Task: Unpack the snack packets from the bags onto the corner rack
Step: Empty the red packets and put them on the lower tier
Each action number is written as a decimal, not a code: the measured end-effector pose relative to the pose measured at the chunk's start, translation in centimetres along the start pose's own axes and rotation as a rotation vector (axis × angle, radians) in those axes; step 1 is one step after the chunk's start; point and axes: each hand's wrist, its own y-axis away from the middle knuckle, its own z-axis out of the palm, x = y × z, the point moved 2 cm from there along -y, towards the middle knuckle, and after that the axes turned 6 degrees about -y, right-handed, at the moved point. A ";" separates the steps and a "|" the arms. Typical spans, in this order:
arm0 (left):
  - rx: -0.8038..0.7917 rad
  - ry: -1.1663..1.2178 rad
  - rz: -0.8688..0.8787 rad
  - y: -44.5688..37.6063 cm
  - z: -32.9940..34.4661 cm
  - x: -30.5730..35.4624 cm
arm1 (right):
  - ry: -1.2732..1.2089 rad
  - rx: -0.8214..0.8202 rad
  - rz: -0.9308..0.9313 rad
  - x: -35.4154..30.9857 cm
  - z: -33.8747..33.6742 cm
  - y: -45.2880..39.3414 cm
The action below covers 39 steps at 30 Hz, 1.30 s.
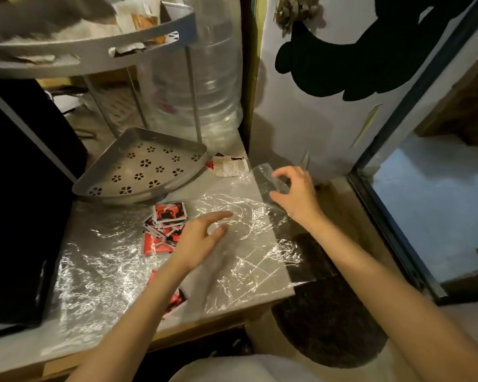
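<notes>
Pinching clear bag [262, 186] (right hand [295, 194]).

Under my left forearm [149, 293] some red packets [177, 299] are mostly covered, so I cannot count them. My left hand [202, 238] is motion-blurred. Up left of it, the upper rack shelf [89, 55] is cropped, its contents smeared.

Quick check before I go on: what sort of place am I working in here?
Probably a cramped corner of a home kitchen or pantry. A metal corner rack with perforated shelves stands on a small counter, a big clear water jug stands behind it, and red snack packets lie loose beside clear plastic bags.
</notes>
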 end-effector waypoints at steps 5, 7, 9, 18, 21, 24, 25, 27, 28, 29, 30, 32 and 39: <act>0.153 -0.031 -0.122 1.5 -3.6 -1.7 | 0.350 -0.086 -0.400 -5.5 4.4 0.2; 0.262 -0.041 -0.161 2.7 -4.7 -2.3 | 0.433 -0.180 -0.509 -6.9 6.4 0.0; 0.321 -0.104 -0.243 4.1 -5.3 -3.3 | 0.429 -0.320 -0.542 -8.0 8.7 -0.3; 0.161 -0.225 -0.801 9.3 -3.9 -7.8 | 0.387 -0.790 -0.394 -10.4 16.2 -1.5; 0.121 -0.139 -0.838 9.7 -3.7 -8.1 | 0.320 -0.871 -0.270 -10.0 17.0 -2.0; 0.052 -0.100 -0.799 9.8 -3.9 -7.9 | 0.288 -0.885 -0.236 -10.0 17.2 -2.2; 0.024 -0.097 -0.793 9.7 -3.9 -8.0 | 0.277 -0.883 -0.231 -9.9 17.2 -2.2; -0.016 -0.093 -0.806 9.7 -4.0 -8.3 | 0.272 -0.864 -0.225 -9.8 17.3 -2.2; -0.029 -0.096 -0.814 9.6 -4.0 -8.5 | 0.271 -0.855 -0.215 -9.7 17.3 -2.2; -0.037 -0.098 -0.825 9.6 -4.0 -8.6 | 0.261 -0.850 -0.204 -9.6 17.2 -2.2; -0.036 -0.095 -0.833 9.5 -4.0 -8.7 | 0.249 -0.849 -0.181 -9.5 17.1 -2.3; -0.014 -0.043 -0.852 9.5 -4.1 -9.0 | 0.209 -0.851 -0.122 -9.1 16.5 -2.4; -0.088 0.101 -0.862 9.2 -4.7 -9.1 | 0.065 -0.910 0.127 -6.8 13.9 -2.3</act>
